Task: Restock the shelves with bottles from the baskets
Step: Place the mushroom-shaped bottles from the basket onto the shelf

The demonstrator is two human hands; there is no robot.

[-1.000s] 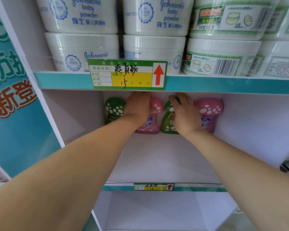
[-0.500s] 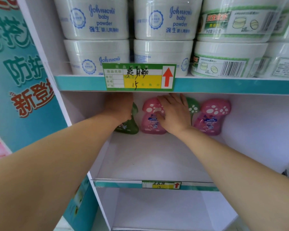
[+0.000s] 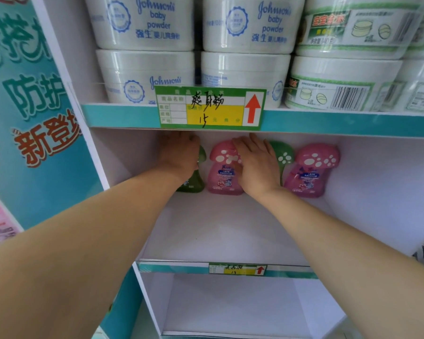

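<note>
Overhanging the bottles (image 3: 311,170): shelf edge (image 3: 353,124), price tag (image 3: 211,108), powder tubs (image 3: 245,69).

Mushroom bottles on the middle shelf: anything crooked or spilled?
No spill or damage shows. The rightmost pink bottle leans slightly, cap toward the right; the left hand and right hand hide most of both green bottles.

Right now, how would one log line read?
left hand: over left green bottle | right hand: flat on left pink bottle | shelf: four mushroom-shaped bottles
</note>
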